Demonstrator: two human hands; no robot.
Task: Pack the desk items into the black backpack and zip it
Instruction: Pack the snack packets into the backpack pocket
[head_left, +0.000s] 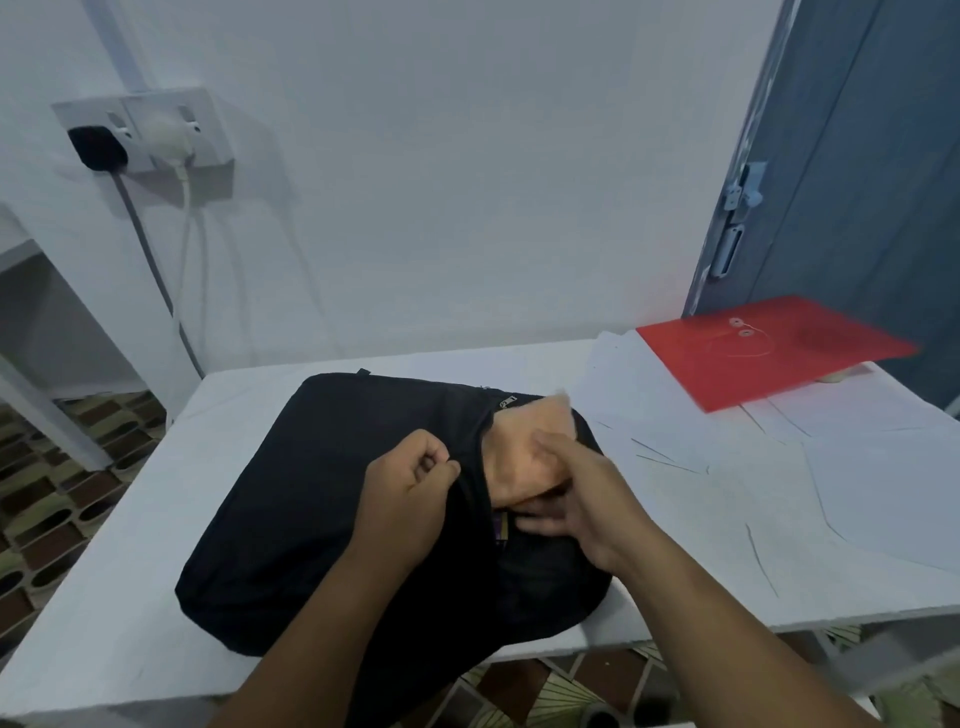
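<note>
While the left hand (415, 480) pinches the edge of the black fabric backpack (332, 499) lying flat on the white table (130, 597), the right hand (566, 493) presses a blurred tan flat item (524, 447) into the open slot, fingers closed loosely over it; lifting that edge higher would ease it in. Something with a purple stripe (501, 530) already sits inside. A red string-tie plastic folder (774, 348) and loose white sheets (857, 467) wait well apart on the table

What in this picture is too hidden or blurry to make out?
- Tan item going into the black backpack: motion-blurred, partly covered by the right hand.
- Backpack's contents: hidden by its fabric.
- What the left hand pinches: hidden in its fist.
- Pale object under the red folder: mostly covered.
</note>
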